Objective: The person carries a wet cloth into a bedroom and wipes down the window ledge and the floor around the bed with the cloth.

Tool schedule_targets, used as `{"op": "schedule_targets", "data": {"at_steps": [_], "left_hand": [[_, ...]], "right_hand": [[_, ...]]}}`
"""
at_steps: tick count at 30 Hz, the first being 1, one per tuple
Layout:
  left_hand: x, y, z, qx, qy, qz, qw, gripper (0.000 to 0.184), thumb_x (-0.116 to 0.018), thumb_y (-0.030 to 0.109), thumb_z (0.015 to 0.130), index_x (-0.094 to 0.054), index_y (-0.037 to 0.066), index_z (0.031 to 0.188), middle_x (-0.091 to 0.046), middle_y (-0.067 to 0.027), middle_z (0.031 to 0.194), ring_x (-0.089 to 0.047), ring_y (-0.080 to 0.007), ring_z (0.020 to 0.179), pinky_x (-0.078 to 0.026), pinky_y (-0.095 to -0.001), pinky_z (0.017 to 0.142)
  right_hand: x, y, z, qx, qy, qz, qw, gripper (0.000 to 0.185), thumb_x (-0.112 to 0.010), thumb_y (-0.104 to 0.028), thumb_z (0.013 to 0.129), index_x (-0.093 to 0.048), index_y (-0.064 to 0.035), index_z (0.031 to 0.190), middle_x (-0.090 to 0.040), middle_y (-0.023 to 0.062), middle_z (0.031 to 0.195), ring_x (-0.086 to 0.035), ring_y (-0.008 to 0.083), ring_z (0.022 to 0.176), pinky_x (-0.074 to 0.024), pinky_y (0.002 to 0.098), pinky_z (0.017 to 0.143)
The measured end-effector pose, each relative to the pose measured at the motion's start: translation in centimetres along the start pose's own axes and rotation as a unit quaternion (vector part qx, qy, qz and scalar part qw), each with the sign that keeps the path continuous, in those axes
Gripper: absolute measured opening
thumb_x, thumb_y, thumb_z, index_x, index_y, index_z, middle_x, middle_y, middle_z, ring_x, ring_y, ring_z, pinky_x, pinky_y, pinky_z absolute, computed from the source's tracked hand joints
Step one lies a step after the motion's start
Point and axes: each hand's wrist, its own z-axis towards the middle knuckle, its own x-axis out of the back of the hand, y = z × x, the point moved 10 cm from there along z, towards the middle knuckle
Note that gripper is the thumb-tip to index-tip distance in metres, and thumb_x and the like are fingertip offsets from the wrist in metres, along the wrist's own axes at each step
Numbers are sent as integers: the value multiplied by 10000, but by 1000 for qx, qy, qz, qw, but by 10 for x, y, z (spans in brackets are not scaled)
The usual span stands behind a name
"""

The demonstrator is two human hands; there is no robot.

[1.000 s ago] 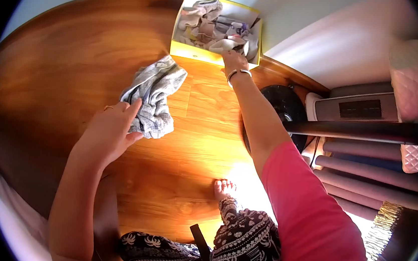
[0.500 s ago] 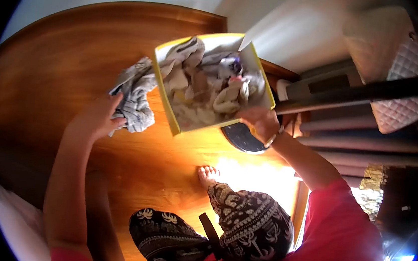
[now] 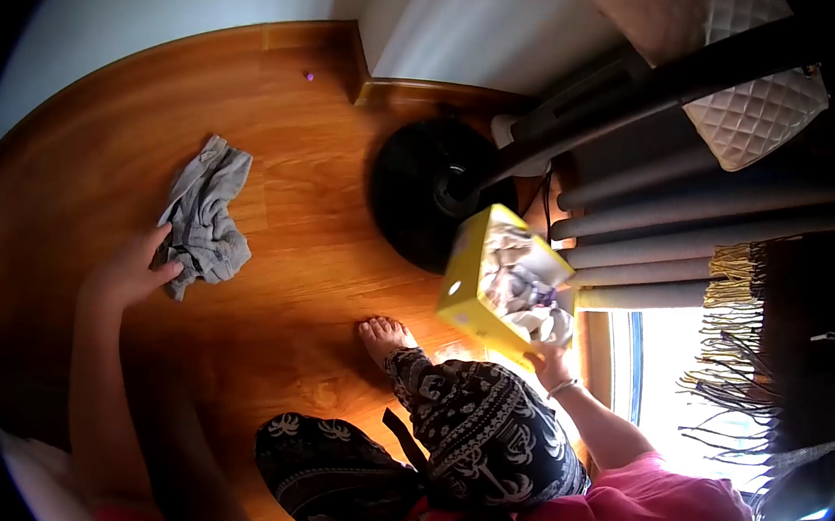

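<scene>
A crumpled grey cloth (image 3: pixel 208 218) lies on the wooden floor (image 3: pixel 294 188) at the left. My left hand (image 3: pixel 135 269) rests at its near left edge, thumb and fingers apart, not closed on it. Over to the right, my right hand (image 3: pixel 552 366) grips the near edge of a yellow box (image 3: pixel 470 291) that is tilted and off the floor. White, grey and pinkish cloth pieces (image 3: pixel 521 286) fill the box. The fingers of my right hand are partly hidden by the box.
A round black stand base (image 3: pixel 429 196) with a dark pole (image 3: pixel 634 96) stands behind the box. Grey curtains (image 3: pixel 642 222), a fringed scarf (image 3: pixel 734 311) and a quilted bag (image 3: pixel 758 118) are at the right. A small purple object (image 3: pixel 310 76) lies near the wall.
The yellow box has been lifted from the floor by the wall and carried right and toward me by my right hand. The purple object now shows. My left hand remains by the grey cloth.
</scene>
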Motion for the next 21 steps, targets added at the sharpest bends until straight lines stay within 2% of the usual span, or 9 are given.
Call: {"op": "schedule_targets", "data": {"at_steps": [3,5,9,12,15,16,18,20,21], "left_hand": [[-9,-5,1,43,-47,4,998,649,-641,320,875,-399,12,1392,-474,-220,1366,-462,-329,1263,-386,-384,1029],[-14,-13,6,24,-20,-12,999,650,-639,325,875,-399,13,1392,-487,-213,1356,-470,-329,1255,-392,-386,1021],[-23,-28,8,26,4,-50,998,652,-636,341,876,-403,12,1389,-491,-199,1358,-472,-328,1252,-395,-391,1016],[-20,-19,7,27,-8,21,999,650,-632,352,875,-411,9,1381,-494,-192,1354,-478,-329,1241,-398,-393,1011],[-25,-18,5,29,-39,20,999,650,-635,356,870,-416,7,1373,-505,-198,1336,-490,-335,1222,-410,-391,998],[-24,-16,7,2,-6,11,1000,639,-652,336,859,-428,7,1359,-533,-207,1275,-511,-345,1178,-419,-393,964],[-20,-13,8,-38,49,39,997,598,-656,300,856,-449,8,1336,-559,-212,1219,-534,-363,1125,-435,-407,925],[-17,-9,9,-18,35,30,999,568,-645,298,861,-465,16,1320,-563,-210,1212,-541,-364,1112,-441,-415,917],[-20,-6,10,-9,14,28,999,540,-635,297,867,-480,23,1305,-566,-207,1204,-547,-366,1100,-447,-423,908]], "right_hand": [[21,57,29,-229,-12,-154,961,241,-734,-211,753,-666,-72,938,-662,176,827,-649,343,765,-522,416,681],[19,86,73,-156,55,-127,978,304,-722,-301,732,-674,-71,925,-658,201,847,-650,369,782,-524,441,698],[1,170,193,-331,5,-260,907,369,-642,-412,787,-680,-103,985,-683,179,981,-671,361,893,-550,440,785],[9,122,257,-292,75,-270,914,357,-636,-386,816,-681,-102,1027,-683,168,1036,-674,340,938,-552,442,810],[-1,136,264,-339,99,-248,902,541,-651,-347,832,-493,-74,1271,-553,159,1263,-562,304,1135,-487,416,923],[-3,140,250,-363,106,-244,893,624,-656,-335,837,-431,-65,1353,-509,156,1339,-524,292,1201,-465,408,960],[19,40,226,-293,192,-290,891,805,-721,-302,783,-301,-86,1435,-438,140,1393,-483,307,1211,-434,413,982],[-21,-3,221,17,261,-291,920,802,-761,-265,742,-364,-91,1417,-506,128,1321,-539,311,1123,-457,423,946],[-56,-49,227,67,92,-99,989,758,-772,-227,725,-427,-95,1387,-542,121,1279,-561,310,1099,-466,427,932]]}}
